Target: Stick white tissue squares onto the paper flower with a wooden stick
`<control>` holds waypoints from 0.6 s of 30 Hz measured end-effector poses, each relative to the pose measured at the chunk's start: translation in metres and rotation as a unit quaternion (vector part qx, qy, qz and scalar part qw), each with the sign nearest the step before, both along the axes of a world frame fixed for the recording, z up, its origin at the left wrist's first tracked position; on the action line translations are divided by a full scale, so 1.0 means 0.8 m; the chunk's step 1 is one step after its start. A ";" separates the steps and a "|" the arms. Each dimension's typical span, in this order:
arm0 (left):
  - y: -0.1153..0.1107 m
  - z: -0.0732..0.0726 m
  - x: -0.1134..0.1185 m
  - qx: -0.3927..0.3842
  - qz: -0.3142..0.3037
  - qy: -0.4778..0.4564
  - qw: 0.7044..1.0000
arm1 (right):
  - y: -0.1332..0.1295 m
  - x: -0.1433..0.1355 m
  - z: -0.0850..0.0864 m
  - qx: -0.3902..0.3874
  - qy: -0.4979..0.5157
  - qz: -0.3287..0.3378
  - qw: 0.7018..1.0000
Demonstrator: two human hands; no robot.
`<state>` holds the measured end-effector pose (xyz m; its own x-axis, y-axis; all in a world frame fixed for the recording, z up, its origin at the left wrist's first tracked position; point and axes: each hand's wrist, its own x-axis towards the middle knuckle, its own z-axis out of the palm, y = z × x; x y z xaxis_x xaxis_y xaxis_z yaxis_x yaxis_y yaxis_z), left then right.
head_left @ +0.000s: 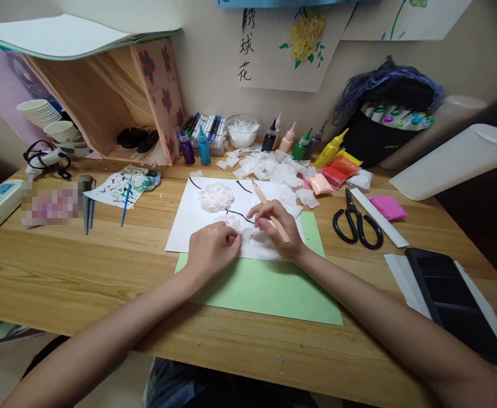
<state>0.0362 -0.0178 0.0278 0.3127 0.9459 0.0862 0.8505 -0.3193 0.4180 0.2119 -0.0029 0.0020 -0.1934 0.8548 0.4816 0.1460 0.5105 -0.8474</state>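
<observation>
A sheet of white paper point(180, 229) lies on a green sheet point(269, 289), with dark painted branches on it. A round flower of ruffled white tissue point(216, 197) stands out from the sheet's upper left. My left hand point(214, 249) is closed at the sheet's lower middle, partly covering a second white tissue flower point(230, 220). What its fingertips pinch, if anything, is hidden. In my right hand point(283, 229) is a light-coloured pencil point(262, 195), tilted with its pinkish point up and away from me; thumb and index finger are bent near the paper.
Loose white tissue squares point(274, 167) are heaped behind the sheet, before several paint bottles point(269, 137). Black scissors point(354, 224), a white strip point(378, 218) and a dark tray point(452, 300) lie at right. Brushes point(126, 204) and a paint-smeared paper point(112, 191) lie at left.
</observation>
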 end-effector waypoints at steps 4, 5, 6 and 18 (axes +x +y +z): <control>0.000 -0.001 -0.001 0.006 0.009 -0.004 1.000 | -0.011 0.013 -0.006 0.067 0.001 0.026 0.997; 0.001 -0.001 -0.001 0.007 0.012 -0.006 1.000 | -0.012 0.015 -0.007 0.073 -0.015 0.042 0.996; 0.001 -0.002 -0.002 0.008 0.015 -0.007 1.000 | -0.013 0.017 -0.008 0.076 -0.030 0.059 0.995; 0.005 -0.002 -0.004 -0.001 0.014 -0.028 1.000 | -0.011 0.020 -0.011 0.000 -0.025 0.061 0.998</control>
<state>0.0329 -0.0139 0.0263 0.2809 0.9545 0.1002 0.8340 -0.2945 0.4666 0.2279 -0.0119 -0.0071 -0.3202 0.8228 0.4696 0.1238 0.5277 -0.8403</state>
